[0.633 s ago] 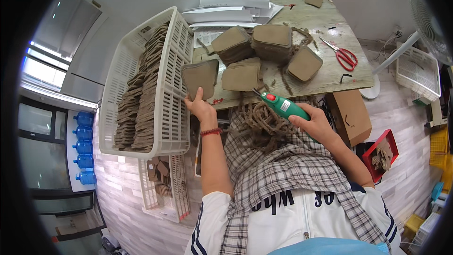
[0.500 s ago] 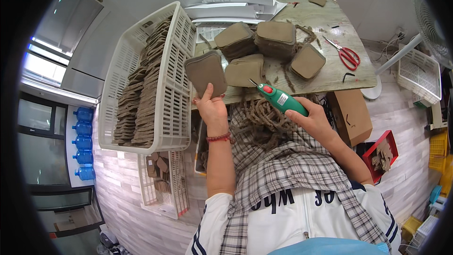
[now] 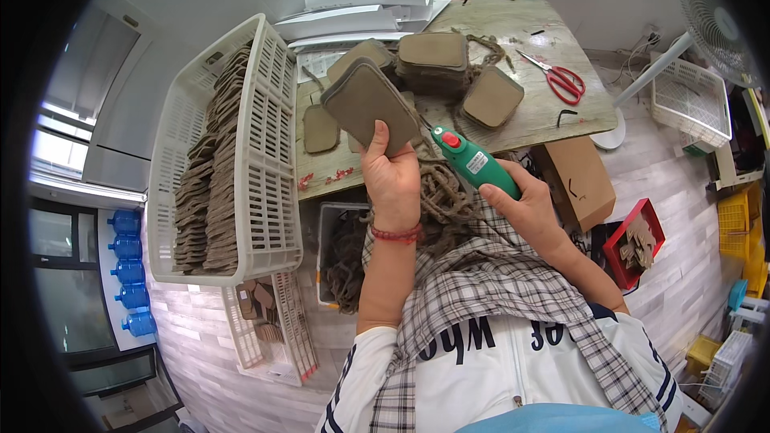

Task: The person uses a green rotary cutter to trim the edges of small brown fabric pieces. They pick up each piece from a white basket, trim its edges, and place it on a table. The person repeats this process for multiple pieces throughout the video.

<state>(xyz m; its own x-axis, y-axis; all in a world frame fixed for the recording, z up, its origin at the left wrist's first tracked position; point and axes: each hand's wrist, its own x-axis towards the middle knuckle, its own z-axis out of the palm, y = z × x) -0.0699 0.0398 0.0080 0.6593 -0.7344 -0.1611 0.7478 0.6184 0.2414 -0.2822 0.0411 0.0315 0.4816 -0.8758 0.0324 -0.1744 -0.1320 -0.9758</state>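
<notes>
The pad (image 3: 370, 103) in the left hand (image 3: 391, 179) is dull brown-grey, like the stacked pads (image 3: 433, 60) on the worktop (image 3: 529, 116), whose top is pale beige with faint greenish streaks. The tool (image 3: 473, 163) in the right hand (image 3: 525, 210) is bright green with a red button and a white label. The left wrist wears a red beaded bracelet (image 3: 396, 234). The crate (image 3: 269, 152) is white lattice plastic, filled with brown pieces. The scissors (image 3: 557, 78) have red handles. The rope (image 3: 437, 192) is tan-brown. The shirt (image 3: 481, 305) draped over the lap is grey, white and black plaid; the top (image 3: 497, 369) beneath is white with dark lettering. The bottles (image 3: 128, 273) at the left are blue
</notes>
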